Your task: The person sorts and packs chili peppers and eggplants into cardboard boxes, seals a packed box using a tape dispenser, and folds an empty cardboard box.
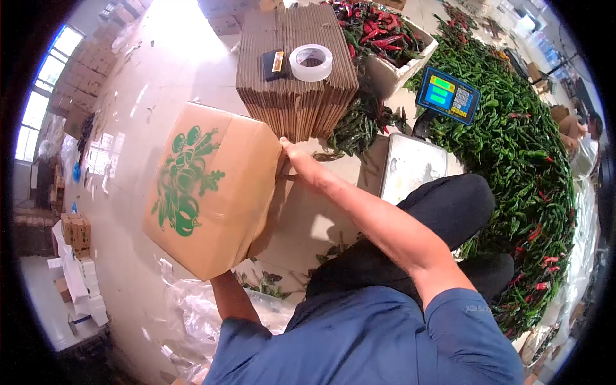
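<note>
A tan cardboard box (240,160) with a green vegetable print is tilted in front of me, its printed face toward the camera. My right hand (301,165) grips its right edge, the thumb near the upper corner and the other fingers partly hidden. My left forearm reaches to the box's lower edge, where the box hides my left hand. Just beyond my right hand stands a stack of flattened cartons (298,106). On top of it lie a roll of clear tape (325,73) and a small black object with an orange-and-white label (274,65).
A weighing scale (414,168) with a lit display (448,96) stands to my right. Past it spreads a large heap of green peppers (513,154). A white crate (410,61) holds red and green peppers. Plastic sheeting (192,308) lies at lower left. Another person sits at far right.
</note>
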The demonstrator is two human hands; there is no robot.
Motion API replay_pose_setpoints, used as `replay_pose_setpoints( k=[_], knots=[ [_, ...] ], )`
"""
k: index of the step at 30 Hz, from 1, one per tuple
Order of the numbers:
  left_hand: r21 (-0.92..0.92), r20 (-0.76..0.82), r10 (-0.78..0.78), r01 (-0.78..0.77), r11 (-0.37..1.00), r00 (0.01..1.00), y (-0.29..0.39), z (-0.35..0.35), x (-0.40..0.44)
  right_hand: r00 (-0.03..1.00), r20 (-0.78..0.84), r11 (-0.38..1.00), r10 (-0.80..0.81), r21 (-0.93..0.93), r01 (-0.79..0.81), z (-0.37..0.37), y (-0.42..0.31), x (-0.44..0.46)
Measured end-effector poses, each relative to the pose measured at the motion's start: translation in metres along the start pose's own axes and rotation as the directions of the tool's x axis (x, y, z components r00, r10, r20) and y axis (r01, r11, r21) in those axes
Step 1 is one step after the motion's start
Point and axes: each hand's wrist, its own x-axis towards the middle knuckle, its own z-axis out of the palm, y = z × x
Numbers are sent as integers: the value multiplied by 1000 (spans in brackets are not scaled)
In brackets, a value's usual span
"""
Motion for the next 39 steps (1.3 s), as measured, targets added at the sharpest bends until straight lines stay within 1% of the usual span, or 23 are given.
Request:
replay_pose_setpoints(
  k=[1, 4, 7, 8, 10, 16, 20, 23, 25, 28, 32, 35, 36, 37, 38, 39],
  knots=[
    [-3, 5, 1, -1, 1000, 1000, 1, 2, 3, 999, 44, 996, 2, 88, -6, 1, -4, 3],
    [3, 14, 9, -9, 1000, 1000, 5, 8, 7, 999, 20, 999, -38, 37, 37, 3, -9, 3],
    [44, 25, 9, -10, 999, 1000, 9, 10, 8, 1000, 8, 991, -19, 132, 18, 11, -21, 2],
    [47, 19, 15, -16, 999, 1000, 10, 12, 10, 1000, -8, 989, 23, 146, -22, 13, -24, 4],
    [66, 20, 15, -17, 998, 1000, 11, 15, 14, 994, 79, 989, 72, 123, -81, 11, -29, 15],
    [74, 8, 14, -15, 997, 1000, 14, 27, 24, 998, 12, 998, 54, -25, -53, 19, -34, 62],
    [70, -6, 10, -10, 997, 1000, 17, 30, 32, 998, -3, 996, 59, 62, -58, 21, -37, 70],
    [78, -13, 14, -13, 997, 1000, 18, 30, 34, 996, 7, 994, 91, 52, -92, 21, -44, 65],
    [79, -15, 15, -14, 997, 1000, 20, 31, 37, 999, 30, 999, -40, -7, 40, 19, -35, 73],
    [73, -21, 14, -13, 997, 1000, 21, 26, 37, 995, 17, 995, -99, -14, 100, 23, -23, 73],
    [84, -6, 36, -35, 996, 999, 25, 30, 42, 994, -26, 994, -108, -2, 107, 28, -2, 82],
    [81, 0, 42, -42, 996, 999, 30, 34, 45, 999, -3, 999, -38, 32, 38, 21, 11, 88],
    [81, 3, 34, -34, 996, 999, 29, 30, 46, 981, 5, 979, -196, 51, 195, 22, -2, 74],
    [80, 6, 30, -31, 996, 1000, 30, 31, 47, 937, 14, 935, -349, 73, 347, 23, -14, 61],
    [78, 7, 26, -26, 997, 1000, 30, 30, 46, 964, -148, 975, -221, -18, 221, 29, 13, 90],
    [74, 7, 25, -26, 997, 1000, 29, 26, 45, 958, -90, 961, -271, -89, 263, 23, 18, 96]
  ],
)
